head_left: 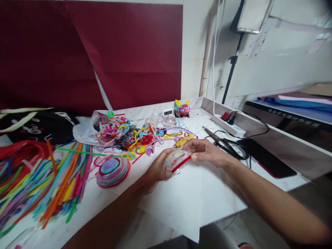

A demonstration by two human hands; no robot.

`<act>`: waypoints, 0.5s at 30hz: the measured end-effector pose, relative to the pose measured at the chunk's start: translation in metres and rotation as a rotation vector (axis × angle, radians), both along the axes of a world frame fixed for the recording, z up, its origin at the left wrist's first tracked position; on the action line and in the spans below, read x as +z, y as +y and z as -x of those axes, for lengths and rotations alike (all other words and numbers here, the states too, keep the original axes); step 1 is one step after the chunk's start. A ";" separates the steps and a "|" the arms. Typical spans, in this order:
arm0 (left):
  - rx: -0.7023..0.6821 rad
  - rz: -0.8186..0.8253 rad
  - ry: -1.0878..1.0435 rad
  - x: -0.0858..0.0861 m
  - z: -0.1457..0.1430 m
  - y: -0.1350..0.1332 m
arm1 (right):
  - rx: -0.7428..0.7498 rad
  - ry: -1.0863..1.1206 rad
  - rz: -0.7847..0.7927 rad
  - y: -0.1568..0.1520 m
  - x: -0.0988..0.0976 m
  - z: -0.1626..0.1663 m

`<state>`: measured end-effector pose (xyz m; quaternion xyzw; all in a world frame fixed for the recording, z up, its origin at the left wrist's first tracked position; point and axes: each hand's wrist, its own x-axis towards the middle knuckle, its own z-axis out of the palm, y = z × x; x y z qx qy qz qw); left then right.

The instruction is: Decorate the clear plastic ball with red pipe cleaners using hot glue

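My left hand (155,171) and my right hand (204,152) meet above the white table (197,197), both closed on a small round clear ball (176,160) wrapped in pale multicoloured pipe cleaners. A red pipe cleaner (183,164) runs along its lower edge, pinched by my right fingers. To the left lies a finished dome of coiled pipe cleaners (112,171). Beyond the hands is a tangle of bent pipe cleaner pieces (137,136).
A fan of straight pipe cleaners (46,183) covers the table's left. Scissors (223,141), a black phone (267,157) and a power strip (230,126) lie right. A small decorated ball (182,109) and a timer (167,112) stand at the back.
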<state>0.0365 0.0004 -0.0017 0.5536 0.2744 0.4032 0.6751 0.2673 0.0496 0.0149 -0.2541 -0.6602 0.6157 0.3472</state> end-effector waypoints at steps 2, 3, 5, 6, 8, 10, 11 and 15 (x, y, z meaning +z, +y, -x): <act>0.009 0.018 0.011 0.000 0.000 0.000 | -0.035 -0.001 -0.007 0.000 0.001 -0.001; 0.014 0.023 0.020 0.000 0.000 0.000 | -0.051 0.003 -0.011 0.001 0.001 -0.001; 0.032 0.020 0.030 0.000 0.000 0.001 | -0.084 0.007 -0.028 0.001 0.001 -0.002; 0.040 0.016 0.031 -0.001 0.000 0.001 | -0.097 0.004 -0.041 0.001 0.001 -0.002; 0.053 0.007 0.034 -0.003 0.000 0.002 | -0.116 -0.007 -0.068 0.001 0.001 -0.002; 0.057 -0.010 0.045 -0.005 0.001 0.004 | -0.125 -0.017 -0.081 0.001 0.001 -0.002; 0.053 -0.021 0.055 -0.006 0.002 0.005 | -0.126 -0.021 -0.080 0.001 0.001 -0.002; 0.023 -0.050 0.105 -0.009 0.004 0.008 | -0.114 -0.038 -0.054 0.001 0.001 -0.002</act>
